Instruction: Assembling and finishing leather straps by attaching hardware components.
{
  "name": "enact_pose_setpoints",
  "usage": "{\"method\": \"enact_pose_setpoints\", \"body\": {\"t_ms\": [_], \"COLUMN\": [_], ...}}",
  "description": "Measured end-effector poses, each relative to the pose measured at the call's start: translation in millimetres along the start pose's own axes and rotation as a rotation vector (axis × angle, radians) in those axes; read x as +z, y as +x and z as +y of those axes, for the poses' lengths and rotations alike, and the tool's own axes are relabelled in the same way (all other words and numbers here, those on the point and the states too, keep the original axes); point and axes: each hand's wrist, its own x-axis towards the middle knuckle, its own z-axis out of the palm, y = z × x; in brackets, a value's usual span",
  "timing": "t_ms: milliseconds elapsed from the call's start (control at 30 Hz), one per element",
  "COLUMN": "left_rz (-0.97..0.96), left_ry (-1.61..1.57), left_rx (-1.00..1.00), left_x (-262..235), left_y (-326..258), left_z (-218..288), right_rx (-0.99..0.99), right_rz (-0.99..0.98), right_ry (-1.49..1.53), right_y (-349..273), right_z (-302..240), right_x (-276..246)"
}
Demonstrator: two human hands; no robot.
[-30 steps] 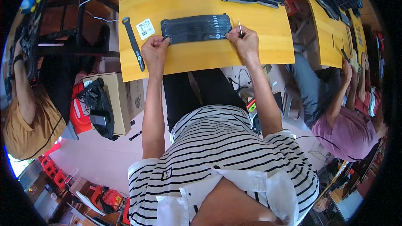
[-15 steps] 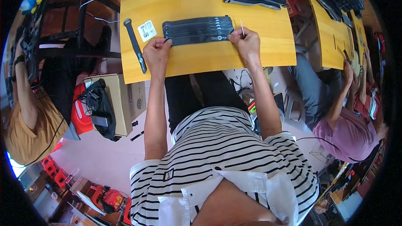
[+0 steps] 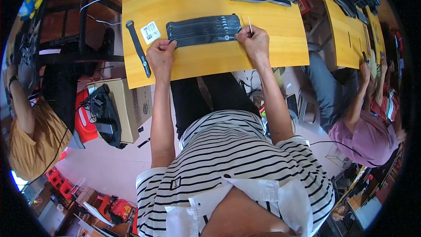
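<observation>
While the yellow tabletop (image 3: 210, 61) and the row of black straps (image 3: 204, 30) lying flat at its middle sit as they did a second ago, both hands have barely shifted, so the work reads as paused mid-step. The left hand (image 3: 160, 55) presses fingers on the row's left end, grasping nothing; the right hand (image 3: 254, 40), at the right end, pinches a thin pale pin (image 3: 249, 25) whose tip is too small to make out.

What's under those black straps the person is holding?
The row of black straps lies on the yellow table. The left hand and right hand rest on its ends. Whatever is directly beneath the straps is covered.
</observation>
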Motion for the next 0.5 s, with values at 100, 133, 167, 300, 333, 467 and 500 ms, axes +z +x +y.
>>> {"method": "enact_pose_setpoints", "body": {"t_ms": [100, 133, 167, 300, 333, 467, 500], "left_rz": [0.036, 0.06, 0.084, 0.06, 0.038, 0.036, 0.054], "left_ry": [0.087, 0.116, 0.144, 0.062, 0.034, -0.087, -0.088], "left_rx": [0.014, 0.051, 0.088, -0.008, -0.022, -0.022, -0.003], "left_x": [0, 0, -1, 1, 1, -6, -7], "left_y": [4, 6, 8, 6, 4, 7, 8], "left_z": [-3, -6, -8, 3, 8, -3, -5], "right_rx": [-0.013, -0.034, -0.056, 0.058, 0.093, 0.133, 0.111], "right_rz": [0.001, -0.009, -0.019, -0.146, -0.188, -0.241, -0.249], "right_ry": [0.018, -0.002, -0.022, 0.167, 0.233, 0.265, 0.277], "right_y": [4, 5, 7, 14, 15, 13, 11], "right_z": [5, 6, 6, 5, 5, -6, -8], "right_x": [2, 2, 2, -3, -4, -10, -11]}}
